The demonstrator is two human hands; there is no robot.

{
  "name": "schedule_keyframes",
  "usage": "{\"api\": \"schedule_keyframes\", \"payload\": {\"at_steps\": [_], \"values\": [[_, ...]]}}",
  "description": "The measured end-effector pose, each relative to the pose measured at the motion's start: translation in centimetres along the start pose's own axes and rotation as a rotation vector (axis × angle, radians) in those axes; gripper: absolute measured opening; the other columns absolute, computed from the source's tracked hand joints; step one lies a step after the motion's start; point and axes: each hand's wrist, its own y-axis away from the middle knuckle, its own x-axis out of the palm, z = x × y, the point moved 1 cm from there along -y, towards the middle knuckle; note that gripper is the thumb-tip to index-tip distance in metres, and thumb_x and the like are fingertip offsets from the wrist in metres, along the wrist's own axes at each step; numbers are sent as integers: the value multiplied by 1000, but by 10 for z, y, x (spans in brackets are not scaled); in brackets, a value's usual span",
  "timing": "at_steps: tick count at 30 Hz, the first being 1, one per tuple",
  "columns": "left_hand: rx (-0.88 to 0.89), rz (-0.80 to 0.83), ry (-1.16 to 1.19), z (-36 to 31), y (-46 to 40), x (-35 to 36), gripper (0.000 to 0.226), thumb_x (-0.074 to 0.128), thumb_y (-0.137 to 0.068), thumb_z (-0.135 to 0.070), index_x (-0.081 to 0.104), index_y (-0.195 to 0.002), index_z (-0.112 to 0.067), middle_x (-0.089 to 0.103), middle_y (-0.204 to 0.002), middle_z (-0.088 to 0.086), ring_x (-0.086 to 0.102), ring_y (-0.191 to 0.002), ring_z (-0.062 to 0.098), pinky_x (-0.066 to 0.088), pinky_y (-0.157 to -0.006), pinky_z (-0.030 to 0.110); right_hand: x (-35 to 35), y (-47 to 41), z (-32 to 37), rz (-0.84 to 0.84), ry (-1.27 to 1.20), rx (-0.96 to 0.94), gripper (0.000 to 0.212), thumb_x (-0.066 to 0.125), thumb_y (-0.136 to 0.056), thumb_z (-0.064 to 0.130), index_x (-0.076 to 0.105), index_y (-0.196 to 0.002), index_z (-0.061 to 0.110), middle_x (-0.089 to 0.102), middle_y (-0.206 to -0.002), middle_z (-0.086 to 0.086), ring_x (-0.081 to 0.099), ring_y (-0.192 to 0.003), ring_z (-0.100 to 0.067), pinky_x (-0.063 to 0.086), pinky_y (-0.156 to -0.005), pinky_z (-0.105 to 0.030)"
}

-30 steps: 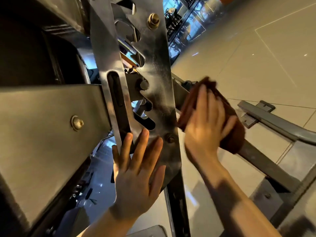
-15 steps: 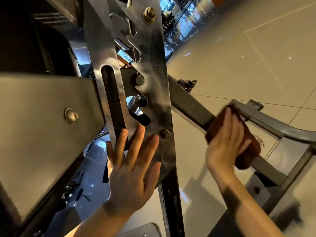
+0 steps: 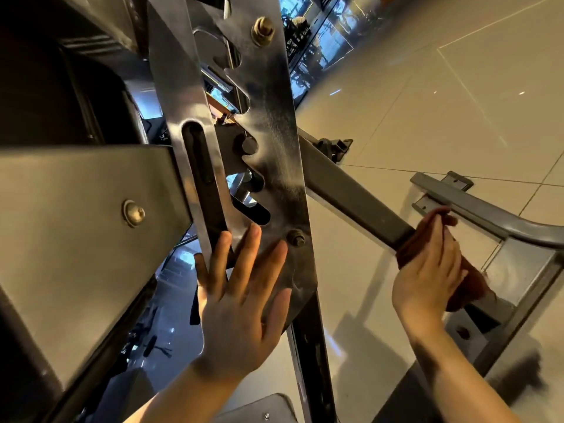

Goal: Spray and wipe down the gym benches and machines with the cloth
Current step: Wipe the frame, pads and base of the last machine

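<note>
The bar (image 3: 351, 190) slopes from the plate (image 3: 274, 148) down to your right; your right grip (image 3: 427, 270) wraps the cloth (image 3: 471, 285) round its lower end, left grip (image 3: 238, 300) spread flat on the plate.

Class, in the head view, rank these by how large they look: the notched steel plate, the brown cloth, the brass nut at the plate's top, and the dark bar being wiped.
1. Notched steel plate, largest.
2. Dark bar.
3. Brown cloth, partly hidden under the right hand, so its rank is less certain.
4. Brass nut, smallest.
</note>
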Motion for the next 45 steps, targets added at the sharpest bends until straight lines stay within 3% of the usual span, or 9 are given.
{"api": "schedule_keyframes", "payload": {"at_steps": [6,9,13,18,23,28,34,42,45], "values": [[7,-7,12,1,3,4,49,39,-97,-40,41,-141,-20,22,-158,-7,7,-150,26,17,-114,61,16,11,132,-216,-72,-401,52,36,-94,27,42,-145,21,51,-141,-13,43,-133,-36,19,-107,-64],[7,-6,0,0,3,4,48,35,-99,-41,39,-142,-20,12,-162,-9,6,-150,25,15,-114,61,21,6,144,-250,-106,-480,49,36,-96,28,43,-144,21,51,-143,-8,44,-134,-30,23,-110,-56],[18,-3,-12,1,3,4,48,35,-99,-42,40,-141,-20,9,-162,-9,5,-150,25,6,-119,53,19,2,52,-161,-107,-309,54,33,-97,17,27,-150,21,36,-153,-6,24,-144,-25,2,-118,-52],[21,4,-21,2,4,4,48,36,-99,-43,41,-141,-20,11,-162,-8,5,-150,25,13,-114,60,2,-17,-65,-15,-59,-33,64,35,-95,-9,22,-152,17,23,-158,-12,14,-147,-24,0,-120,-51],[1,35,10,2,2,2,49,42,-95,-40,44,-139,-19,32,-152,6,4,-150,25,28,-103,70,-15,-37,-77,114,-119,342,55,19,-104,7,8,-155,25,8,-162,-6,1,-150,-21,-7,-120,-42],[2,17,14,2,2,3,50,43,-94,-40,43,-140,-19,32,-151,3,3,-150,24,27,-105,68,-1,3,16,21,-166,18,61,13,-93,40,20,-151,24,16,-160,-7,3,-149,-24,-7,-116,-53],[-1,-2,31,2,4,5,51,44,-94,-39,42,-140,-17,33,-151,6,4,-150,24,24,-109,66,5,6,78,49,-212,-374,51,18,-97,39,11,-147,32,27,-157,-1,12,-145,-10,-12,-116,-34],[32,-42,-9,4,5,7,52,44,-95,-40,41,-142,-16,22,-159,-3,6,-150,25,5,-119,52,-12,-25,-106,176,72,139,62,36,-100,2,7,-154,12,12,-161,-12,5,-149,-25,1,-120,-52],[24,-51,-14,5,5,9,54,41,-97,-42,37,-144,-15,14,-161,-7,6,-150,25,6,-118,53,-11,-17,-87,124,19,182,55,19,-103,27,8,-153,7,6,-161,-15,0,-149,-29,-1,-120,-52]]}}
